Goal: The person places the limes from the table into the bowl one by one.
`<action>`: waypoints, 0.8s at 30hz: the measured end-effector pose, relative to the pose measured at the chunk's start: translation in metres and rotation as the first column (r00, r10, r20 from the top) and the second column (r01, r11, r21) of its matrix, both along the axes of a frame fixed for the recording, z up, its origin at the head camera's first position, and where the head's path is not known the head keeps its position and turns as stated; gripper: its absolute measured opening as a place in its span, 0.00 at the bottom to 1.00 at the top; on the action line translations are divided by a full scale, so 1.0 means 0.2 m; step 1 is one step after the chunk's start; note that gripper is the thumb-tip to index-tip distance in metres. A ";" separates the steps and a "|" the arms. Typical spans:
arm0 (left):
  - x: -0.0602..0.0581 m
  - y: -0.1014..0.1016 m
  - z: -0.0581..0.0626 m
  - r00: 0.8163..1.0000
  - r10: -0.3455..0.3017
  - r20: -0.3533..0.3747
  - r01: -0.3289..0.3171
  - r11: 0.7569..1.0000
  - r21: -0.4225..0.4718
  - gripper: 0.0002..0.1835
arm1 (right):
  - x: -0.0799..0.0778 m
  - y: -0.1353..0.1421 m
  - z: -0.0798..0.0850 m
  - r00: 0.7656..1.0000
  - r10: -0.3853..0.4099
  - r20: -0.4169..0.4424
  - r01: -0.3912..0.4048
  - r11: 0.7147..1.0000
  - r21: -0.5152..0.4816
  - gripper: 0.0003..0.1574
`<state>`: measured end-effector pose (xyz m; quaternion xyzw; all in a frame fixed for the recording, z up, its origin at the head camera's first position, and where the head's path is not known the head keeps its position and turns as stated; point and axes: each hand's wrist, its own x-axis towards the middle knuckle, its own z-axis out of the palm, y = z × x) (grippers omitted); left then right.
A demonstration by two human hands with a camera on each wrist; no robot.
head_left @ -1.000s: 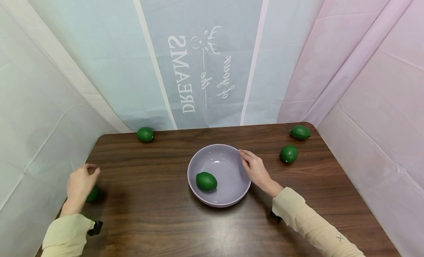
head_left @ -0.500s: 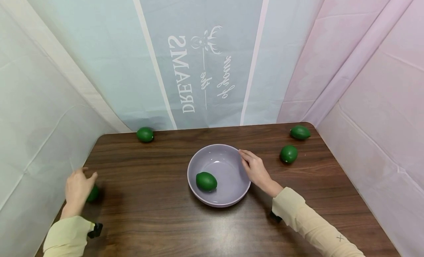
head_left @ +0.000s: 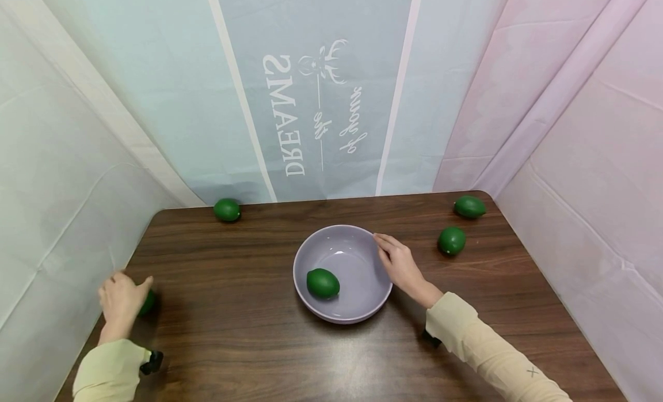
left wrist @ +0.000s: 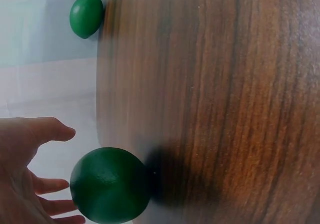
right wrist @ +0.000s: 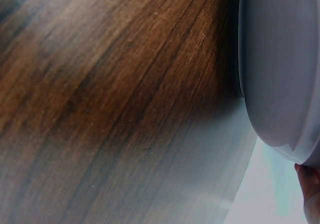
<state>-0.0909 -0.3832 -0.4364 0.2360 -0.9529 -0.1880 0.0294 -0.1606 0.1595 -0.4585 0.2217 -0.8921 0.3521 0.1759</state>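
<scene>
Over by the left edge of the dark brown wood-grain tabletop (head_left: 233,338), the person's left hand (head_left: 122,297) is right at a glossy, rounded green lime-like fruit (left wrist: 110,185). Grip there is wide: thumb well apart from the fingers, fruit next to the fingertips in the left wrist view. Can't tell if skin's touching it, but nothing's wrapped around it. From the head view that hand hides part of it.

Around mid-table, slightly right, sits a round, shallow lavender-grey bowl (head_left: 362,275) with a shiny finish. The right hand (head_left: 401,266) has a narrow grip on its rim, on the far right side, fingers bunched close together. Inside the bowl, one green oval fruit (head_left: 323,283) lies toward the near left wall.

Along the far edge, close to the far left corner, there's another green fruit (head_left: 227,209). At the far right corner is a pointy-ended green fruit (head_left: 469,207), with a rounder green one (head_left: 452,241) just nearer, not touching it. Behind the far edge hangs a pale blue-grey cloth backdrop (head_left: 331,16) with mirrored white lettering.
</scene>
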 end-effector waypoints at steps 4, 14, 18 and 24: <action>0.00 -0.01 -0.02 1.000 -0.006 0.018 0.006 1.000 -0.014 0.36 | 0.00 0.00 0.00 1.000 -0.003 0.013 0.002 1.000 0.004 0.18; 0.01 -0.02 -0.04 0.996 0.009 0.084 -0.008 1.000 -0.011 0.41 | 0.00 0.00 0.00 1.000 -0.003 0.025 0.003 1.000 0.004 0.18; 0.01 -0.02 -0.05 0.993 0.026 0.114 -0.028 1.000 0.011 0.45 | 0.00 0.00 0.00 1.000 -0.008 0.023 0.008 1.000 0.005 0.18; 0.01 -0.02 -0.06 0.986 0.074 0.152 -0.084 0.995 0.058 0.49 | 0.00 0.00 0.00 1.000 -0.004 0.023 0.004 1.000 0.002 0.18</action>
